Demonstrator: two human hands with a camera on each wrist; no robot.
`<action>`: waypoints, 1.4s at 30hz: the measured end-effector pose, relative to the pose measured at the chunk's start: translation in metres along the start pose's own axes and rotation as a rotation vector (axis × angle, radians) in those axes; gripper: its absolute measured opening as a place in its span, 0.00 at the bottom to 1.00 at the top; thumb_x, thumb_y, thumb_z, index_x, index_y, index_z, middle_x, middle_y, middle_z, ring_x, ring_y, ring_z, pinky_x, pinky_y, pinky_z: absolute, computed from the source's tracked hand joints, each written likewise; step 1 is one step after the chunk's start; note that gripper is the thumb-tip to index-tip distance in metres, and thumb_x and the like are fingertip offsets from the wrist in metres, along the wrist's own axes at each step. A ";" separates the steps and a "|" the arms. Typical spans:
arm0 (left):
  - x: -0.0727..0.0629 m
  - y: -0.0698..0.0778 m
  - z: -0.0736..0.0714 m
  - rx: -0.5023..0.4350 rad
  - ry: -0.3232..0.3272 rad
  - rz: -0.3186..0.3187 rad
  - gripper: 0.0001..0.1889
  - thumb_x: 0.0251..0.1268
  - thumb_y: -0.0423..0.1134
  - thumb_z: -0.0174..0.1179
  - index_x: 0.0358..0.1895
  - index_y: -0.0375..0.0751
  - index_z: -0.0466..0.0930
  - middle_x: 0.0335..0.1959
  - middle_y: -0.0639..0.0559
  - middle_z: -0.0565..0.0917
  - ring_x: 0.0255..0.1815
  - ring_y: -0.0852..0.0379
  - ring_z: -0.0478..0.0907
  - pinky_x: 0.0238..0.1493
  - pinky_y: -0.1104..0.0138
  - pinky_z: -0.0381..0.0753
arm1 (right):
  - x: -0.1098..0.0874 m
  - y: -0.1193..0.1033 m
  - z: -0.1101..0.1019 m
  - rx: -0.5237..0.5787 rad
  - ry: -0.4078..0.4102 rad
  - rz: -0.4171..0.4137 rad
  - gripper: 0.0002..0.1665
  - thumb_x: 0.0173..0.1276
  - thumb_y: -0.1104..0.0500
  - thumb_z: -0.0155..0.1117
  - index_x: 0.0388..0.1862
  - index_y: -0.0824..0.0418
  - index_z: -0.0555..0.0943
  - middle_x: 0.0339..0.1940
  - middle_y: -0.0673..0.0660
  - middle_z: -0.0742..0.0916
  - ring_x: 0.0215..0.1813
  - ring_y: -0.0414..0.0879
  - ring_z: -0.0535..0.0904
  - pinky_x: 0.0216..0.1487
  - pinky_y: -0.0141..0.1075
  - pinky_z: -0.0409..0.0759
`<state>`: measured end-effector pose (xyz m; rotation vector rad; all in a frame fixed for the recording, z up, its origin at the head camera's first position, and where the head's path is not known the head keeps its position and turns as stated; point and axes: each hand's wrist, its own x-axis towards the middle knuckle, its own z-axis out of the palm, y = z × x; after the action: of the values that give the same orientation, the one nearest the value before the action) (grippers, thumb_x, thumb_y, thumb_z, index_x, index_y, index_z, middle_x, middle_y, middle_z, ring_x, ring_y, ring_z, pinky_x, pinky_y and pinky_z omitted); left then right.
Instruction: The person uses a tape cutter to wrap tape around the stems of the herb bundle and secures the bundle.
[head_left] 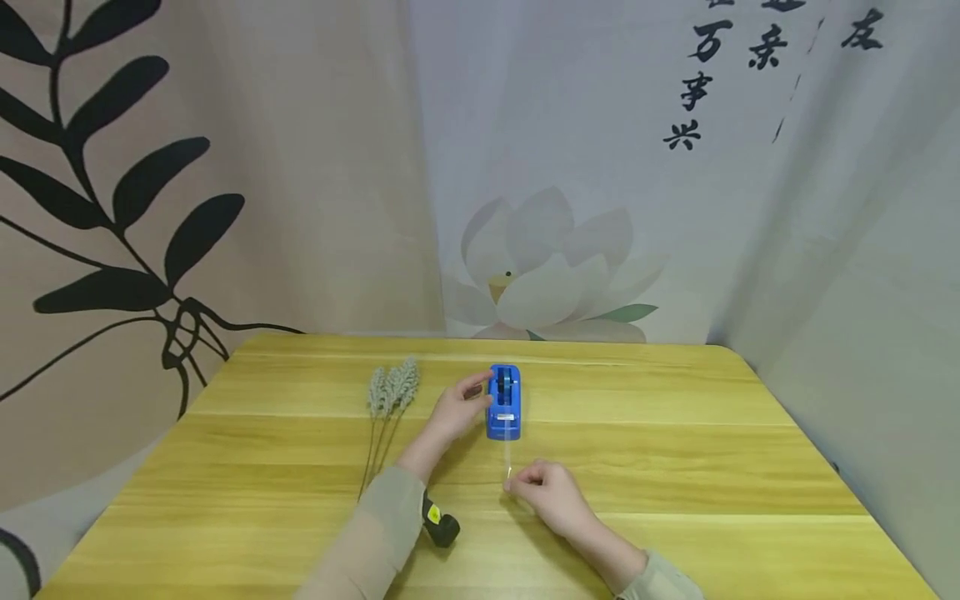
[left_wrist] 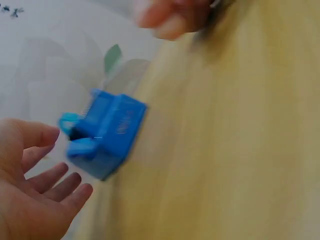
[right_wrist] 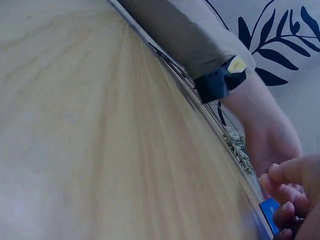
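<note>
Nearest the camera, at the table's front edge, both forearms in beige sleeves entered the head view. Dried grass sprigs lay toward the left of the tabletop; just right of them the left hand rested beside the blue tape dispenser, fingers relaxed and spread, thumb at its side, nothing gripped. Right hand, in front of the dispenser near the table's middle, had fingers curled, pinching the clear tape strip drawn from it.

left hand fingers loosely spread; right hand pinching.
</note>
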<state>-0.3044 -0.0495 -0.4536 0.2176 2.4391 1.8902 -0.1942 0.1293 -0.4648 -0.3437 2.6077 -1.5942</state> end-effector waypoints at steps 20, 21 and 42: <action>-0.056 0.023 -0.127 0.379 0.067 -0.045 0.28 0.69 0.48 0.57 0.67 0.36 0.68 0.54 0.39 0.78 0.49 0.44 0.77 0.45 0.54 0.79 | -0.003 0.002 -0.002 0.038 0.017 0.017 0.09 0.59 0.59 0.70 0.29 0.67 0.86 0.28 0.52 0.83 0.34 0.43 0.74 0.38 0.36 0.72; -0.060 0.019 -0.131 0.396 0.069 -0.066 0.29 0.69 0.49 0.58 0.67 0.36 0.67 0.53 0.39 0.78 0.48 0.45 0.78 0.44 0.54 0.80 | -0.003 0.003 -0.001 0.035 0.016 0.016 0.09 0.59 0.59 0.70 0.29 0.66 0.86 0.28 0.51 0.83 0.34 0.43 0.74 0.38 0.36 0.71; -0.104 -0.014 -0.134 0.522 -0.002 -0.271 0.24 0.59 0.48 0.67 0.47 0.30 0.72 0.19 0.45 0.78 0.13 0.52 0.76 0.15 0.64 0.79 | 0.000 0.003 0.001 0.043 0.005 0.011 0.10 0.59 0.59 0.70 0.29 0.66 0.86 0.27 0.50 0.81 0.32 0.43 0.72 0.34 0.34 0.71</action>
<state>-0.2190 -0.1962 -0.4385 -0.0934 2.7423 1.1280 -0.1943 0.1301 -0.4682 -0.3227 2.5699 -1.6461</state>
